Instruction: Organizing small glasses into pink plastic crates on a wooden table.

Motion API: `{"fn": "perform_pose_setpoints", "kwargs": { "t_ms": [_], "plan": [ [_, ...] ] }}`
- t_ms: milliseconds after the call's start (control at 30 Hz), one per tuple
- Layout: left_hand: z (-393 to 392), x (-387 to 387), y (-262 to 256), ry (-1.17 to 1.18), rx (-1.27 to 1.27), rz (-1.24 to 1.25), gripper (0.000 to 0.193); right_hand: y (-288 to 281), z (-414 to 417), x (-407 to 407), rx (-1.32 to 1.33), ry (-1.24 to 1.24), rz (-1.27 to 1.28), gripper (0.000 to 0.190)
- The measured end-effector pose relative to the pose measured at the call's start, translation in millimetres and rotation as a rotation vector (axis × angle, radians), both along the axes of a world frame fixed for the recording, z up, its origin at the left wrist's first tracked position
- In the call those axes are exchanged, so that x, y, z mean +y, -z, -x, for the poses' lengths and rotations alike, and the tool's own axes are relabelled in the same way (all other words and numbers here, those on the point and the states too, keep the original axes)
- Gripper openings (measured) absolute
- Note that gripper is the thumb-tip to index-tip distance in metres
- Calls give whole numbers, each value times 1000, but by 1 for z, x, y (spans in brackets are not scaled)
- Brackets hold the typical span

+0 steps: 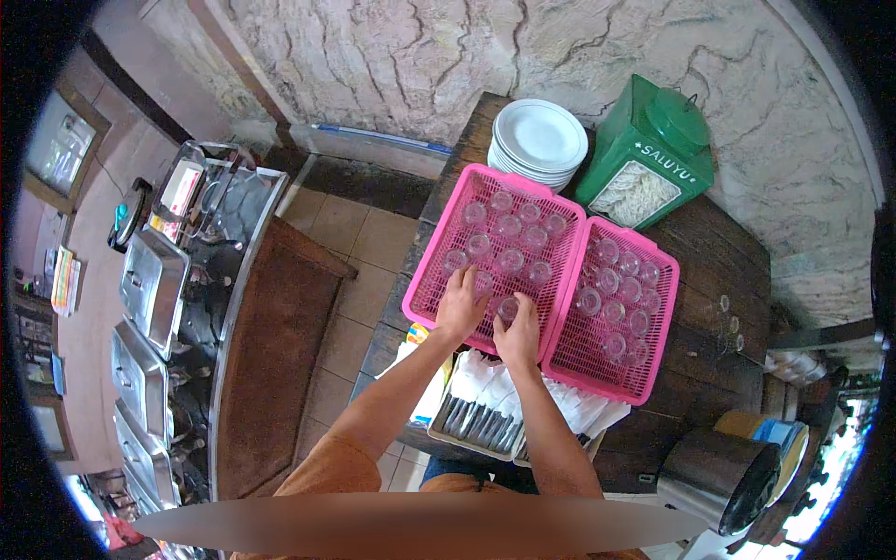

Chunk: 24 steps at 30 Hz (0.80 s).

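Observation:
Two pink plastic baskets stand side by side on a dark wooden table. Several clear drinking glasses are spread over the bottom of the left basket (425, 269), and several more stand in the right basket (670, 308). My left hand (462, 302) reaches into the near part of the left basket, with its fingers around a glass (483, 283). Beside it, my right hand (518, 332) has thumb and fingers on either side of another glass (509, 308). Wrapped cutlery (483, 420) lies in trays just below the baskets, partly under my forearms.
Behind the baskets are stacked white plates (540, 136) and a green metal canister (651, 150). A few small glasses (733, 324) stand on the table at the right. A large steel pot (714, 476) is at the lower right; metal chafing dishes (150, 287) line a counter at left.

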<state>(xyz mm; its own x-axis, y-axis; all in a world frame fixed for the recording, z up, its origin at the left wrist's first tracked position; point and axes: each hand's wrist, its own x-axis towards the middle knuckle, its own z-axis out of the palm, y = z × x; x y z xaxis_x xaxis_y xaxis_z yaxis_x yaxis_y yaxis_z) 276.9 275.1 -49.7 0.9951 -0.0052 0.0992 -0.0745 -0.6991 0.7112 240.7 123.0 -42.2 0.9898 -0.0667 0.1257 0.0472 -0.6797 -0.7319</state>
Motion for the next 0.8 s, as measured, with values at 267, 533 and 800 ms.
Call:
{"fn": "perform_pose_setpoints", "kwargs": {
  "t_ms": [267, 533, 800],
  "plan": [
    [-14, -11, 8, -4, 111, -72, 71, 24, -11, -2, 21, 50, -31, 66],
    [-20, -21, 5, -7, 129, -192, 76, 27, -27, 0, 6, 75, -83, 71],
    [-6, -68, -51, -10, 248, -449, 83, 49, -20, -45, 111, 167, -421, 64]
  ]
}}
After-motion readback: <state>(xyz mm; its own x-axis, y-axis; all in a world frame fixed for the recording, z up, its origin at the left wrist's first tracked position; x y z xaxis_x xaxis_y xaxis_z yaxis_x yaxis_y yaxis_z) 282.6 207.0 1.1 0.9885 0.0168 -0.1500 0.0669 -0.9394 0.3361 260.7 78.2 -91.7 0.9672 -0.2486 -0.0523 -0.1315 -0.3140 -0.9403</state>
